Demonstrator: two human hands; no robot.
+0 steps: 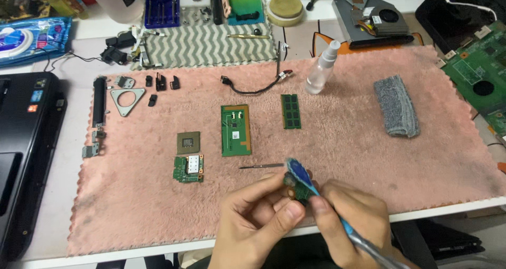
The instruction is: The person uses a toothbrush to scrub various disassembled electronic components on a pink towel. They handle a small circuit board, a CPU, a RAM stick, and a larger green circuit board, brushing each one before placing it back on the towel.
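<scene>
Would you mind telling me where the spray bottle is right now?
In the head view, the spray bottle lies tilted at the pink mat's far edge, right of centre, between the memory stick and the grey cloth.

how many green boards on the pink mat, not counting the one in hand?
3: a tall touchpad-style board mid-mat, a memory stick to its right, a small card lower left under the chip. None seem hidden.

Counted on the pink mat

Two hands [253, 216] [350, 216]; four green circuit boards [235, 130] [290, 111] [188, 169] [298, 187]; one square chip [188, 142]; one spray bottle [322, 69]; one grey folded cloth [396, 106]; one metal triangle bracket [127, 100]; one black cable [253, 87].
</scene>
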